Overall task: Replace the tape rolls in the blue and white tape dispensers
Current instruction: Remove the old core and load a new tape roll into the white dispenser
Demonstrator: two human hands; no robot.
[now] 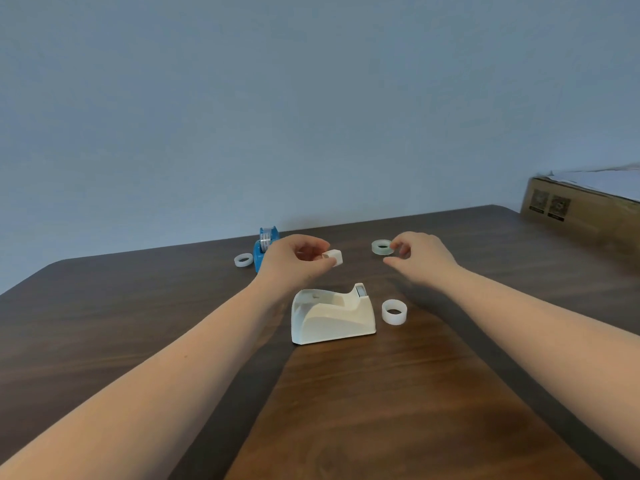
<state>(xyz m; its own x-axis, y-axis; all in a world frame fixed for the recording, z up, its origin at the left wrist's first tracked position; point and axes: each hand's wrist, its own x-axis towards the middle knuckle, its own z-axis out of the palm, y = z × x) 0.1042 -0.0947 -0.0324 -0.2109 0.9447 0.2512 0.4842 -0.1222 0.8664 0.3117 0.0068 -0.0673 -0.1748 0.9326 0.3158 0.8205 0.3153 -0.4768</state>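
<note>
Pinched in the left hand (pixel 298 256), a small white spool core (pixel 333 256) hangs above the empty white dispenser (pixel 332 315); right fingertips (pixel 398 247) nip a light, rigid, likely slick tape roll (pixel 382 247), best gripped across its rim.

Dark wooden table (pixel 104 323) against a plain bluish wall (pixel 277 98).

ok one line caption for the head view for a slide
Left hand holds a white spool core, right hand reaches a clear tape roll, behind the empty white dispenser.
</note>
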